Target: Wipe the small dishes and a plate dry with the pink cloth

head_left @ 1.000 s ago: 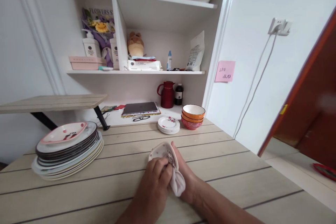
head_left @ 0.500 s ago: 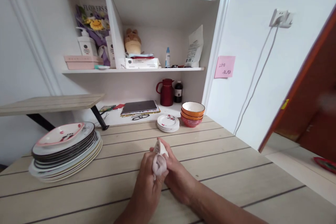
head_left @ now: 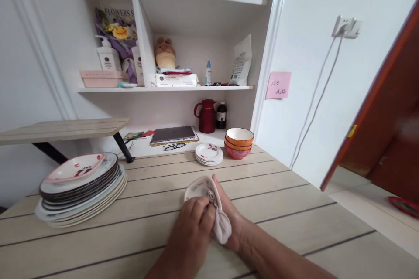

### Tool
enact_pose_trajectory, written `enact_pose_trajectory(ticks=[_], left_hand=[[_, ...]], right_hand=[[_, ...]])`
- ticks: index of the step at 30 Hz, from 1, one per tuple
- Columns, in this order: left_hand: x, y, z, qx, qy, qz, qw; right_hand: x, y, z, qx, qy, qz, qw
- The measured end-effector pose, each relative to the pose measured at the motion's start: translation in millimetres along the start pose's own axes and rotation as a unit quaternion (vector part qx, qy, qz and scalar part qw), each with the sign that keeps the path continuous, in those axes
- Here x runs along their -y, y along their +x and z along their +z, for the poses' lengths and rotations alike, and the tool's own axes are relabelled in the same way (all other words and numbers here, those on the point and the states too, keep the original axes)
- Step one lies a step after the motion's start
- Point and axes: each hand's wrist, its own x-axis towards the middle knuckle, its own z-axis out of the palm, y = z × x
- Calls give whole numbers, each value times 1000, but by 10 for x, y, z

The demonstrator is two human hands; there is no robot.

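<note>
In front of me is a small white dish (head_left: 197,186) with a printed pattern on its inside, tilted so that I see into it. My right hand (head_left: 229,209) supports it from the right and underneath, thumb up along its rim; most of those fingers are hidden. A pale pinkish cloth (head_left: 222,227) is bunched at the near side of the dish and hangs over its rim. With bent fingers, my left hand (head_left: 193,231) presses the cloth into the dish.
At the left stands a tall stack of plates (head_left: 78,200) with a heart-shaped dish (head_left: 77,168) on top, beside a raised wooden stand (head_left: 65,128). Farther back are small flowered plates (head_left: 208,152), stacked bowls (head_left: 239,139), glasses (head_left: 174,146), a laptop (head_left: 173,134) and a red jug (head_left: 207,117).
The dish has turned from nearly edge-on to showing its inside. My left hand has turned over, its fingers now in the dish with the cloth, and the cloth's loose end has shifted right.
</note>
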Motion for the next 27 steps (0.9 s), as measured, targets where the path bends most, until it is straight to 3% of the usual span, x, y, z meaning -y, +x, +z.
enact_pose_trajectory(ticks=[2,4,8,10,13,17,22,24,27], left_hand=[[-5,-1,17,-20,-34,-34,999],[-10,19,14,-35,-95,-104,989],[-1,88,-23,-51,-232,-281,930],[12,105,-38,-50,-276,-311,908],[29,98,-46,-44,-301,-296,905],[38,55,-41,-25,-261,-258,930],[24,13,-36,13,-126,-130,983],[2,19,-31,14,-74,-84,994],[-34,37,-22,-7,-12,-67,998]], right_hand=[[24,2,-19,23,-17,3,1000],[13,7,-31,50,-35,-48,997],[-66,24,-47,91,-66,-218,970],[-100,32,-57,102,-82,-246,960],[-128,36,-63,88,-102,-258,957],[-161,29,-35,59,-85,-236,966],[-167,14,47,13,-28,-147,989],[-130,5,67,6,-2,-115,993],[-51,2,57,13,23,-61,998]])
